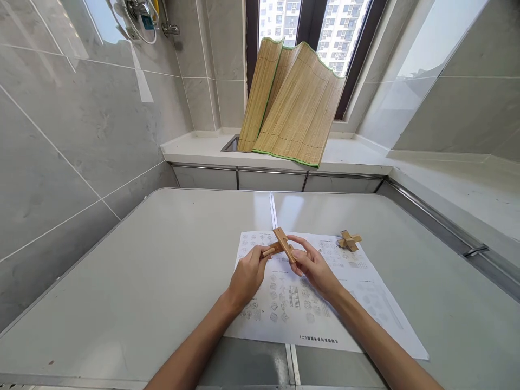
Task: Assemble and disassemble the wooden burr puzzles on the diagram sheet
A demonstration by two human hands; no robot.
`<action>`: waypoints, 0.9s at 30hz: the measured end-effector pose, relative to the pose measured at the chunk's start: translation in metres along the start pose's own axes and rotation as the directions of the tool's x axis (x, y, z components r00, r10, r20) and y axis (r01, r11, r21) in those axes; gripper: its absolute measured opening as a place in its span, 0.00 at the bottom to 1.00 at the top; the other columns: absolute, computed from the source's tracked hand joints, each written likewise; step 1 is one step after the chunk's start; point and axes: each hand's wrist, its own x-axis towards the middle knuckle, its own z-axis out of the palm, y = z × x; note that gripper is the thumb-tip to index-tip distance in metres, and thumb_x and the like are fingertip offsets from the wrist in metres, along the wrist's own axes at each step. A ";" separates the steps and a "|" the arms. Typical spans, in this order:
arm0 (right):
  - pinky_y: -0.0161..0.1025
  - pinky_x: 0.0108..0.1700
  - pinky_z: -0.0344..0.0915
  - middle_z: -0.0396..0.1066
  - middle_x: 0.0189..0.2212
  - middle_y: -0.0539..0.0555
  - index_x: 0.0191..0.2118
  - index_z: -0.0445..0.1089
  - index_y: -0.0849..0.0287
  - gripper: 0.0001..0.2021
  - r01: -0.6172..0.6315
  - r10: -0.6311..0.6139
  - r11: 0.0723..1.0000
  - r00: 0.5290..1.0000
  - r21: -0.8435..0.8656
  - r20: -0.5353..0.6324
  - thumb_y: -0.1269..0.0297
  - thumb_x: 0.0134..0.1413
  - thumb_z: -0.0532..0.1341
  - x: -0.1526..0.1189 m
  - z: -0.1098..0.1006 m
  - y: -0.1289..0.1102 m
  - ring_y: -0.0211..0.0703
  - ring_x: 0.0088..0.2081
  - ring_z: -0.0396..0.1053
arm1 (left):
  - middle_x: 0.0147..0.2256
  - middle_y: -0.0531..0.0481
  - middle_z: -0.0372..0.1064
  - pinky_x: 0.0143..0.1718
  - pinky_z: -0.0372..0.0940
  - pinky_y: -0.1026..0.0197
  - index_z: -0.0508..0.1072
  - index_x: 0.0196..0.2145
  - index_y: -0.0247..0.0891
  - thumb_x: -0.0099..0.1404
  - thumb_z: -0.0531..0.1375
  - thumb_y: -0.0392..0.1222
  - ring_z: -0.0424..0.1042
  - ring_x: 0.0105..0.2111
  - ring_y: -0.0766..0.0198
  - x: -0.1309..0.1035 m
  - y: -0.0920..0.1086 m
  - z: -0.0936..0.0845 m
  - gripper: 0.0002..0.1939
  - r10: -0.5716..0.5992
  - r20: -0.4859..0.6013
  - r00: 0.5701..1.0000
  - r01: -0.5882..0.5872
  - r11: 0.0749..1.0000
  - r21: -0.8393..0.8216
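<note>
Two hands, one printed sheet, several wooden pieces, all occupying a pale, glossy table. Left hand: reaching in over the sheet's left part, its fingers closing around the near end of the crosswise wooden piece, which is pointing toward the other hand. Right hand: approaching from the opposite side, its thumb and fingers pinching the flat wooden bar near its lower end; the bar is slanting across the far end of the crosswise piece, the two appearing to touch. Whether they are interlocking, one cannot tell. Printed sheet: lying flat beneath both hands, showing rows of small diagrams and a line of bold characters along its near edge. Cross-shaped wooden block: resting on the sheet's far right corner area, well apart from the hands. Bamboo mat, green-edged: standing folded on a white ledge beyond the table, leaning before a dark-framed window. Shower fixture: hanging on the grey tiled wall at upper left.
</note>
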 end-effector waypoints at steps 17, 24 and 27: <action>0.32 0.25 0.54 0.70 0.24 0.41 0.52 0.48 0.48 0.27 -0.021 0.023 0.998 0.999 -0.056 0.046 0.45 0.59 0.65 0.000 0.006 0.015 0.33 0.19 0.56 | 0.27 0.55 0.69 0.32 0.66 0.63 0.67 0.47 0.39 0.77 0.50 0.45 0.69 0.25 0.66 -0.002 0.005 -0.001 0.10 -0.009 0.093 0.996 0.014 0.999 -0.051; 0.29 0.23 0.49 0.67 0.24 0.39 0.45 0.46 0.47 0.23 0.036 -0.034 0.998 0.998 -0.051 0.045 0.47 0.62 0.63 0.000 0.009 0.015 0.33 0.20 0.54 | 0.35 0.49 0.78 0.32 0.68 0.63 0.69 0.55 0.40 0.79 0.47 0.45 0.75 0.28 0.65 -0.003 0.003 0.001 0.16 0.052 0.001 0.999 -0.052 0.984 0.169; 0.29 0.23 0.51 0.65 0.23 0.39 0.39 0.44 0.47 0.23 0.060 -0.058 0.997 0.997 -0.048 0.054 0.47 0.63 0.63 -0.001 0.012 0.013 0.33 0.20 0.55 | 0.37 0.46 0.79 0.32 0.69 0.61 0.61 0.63 0.37 0.79 0.44 0.45 0.79 0.32 0.60 -0.005 -0.002 0.007 0.21 0.062 -0.009 0.998 -0.057 0.955 0.292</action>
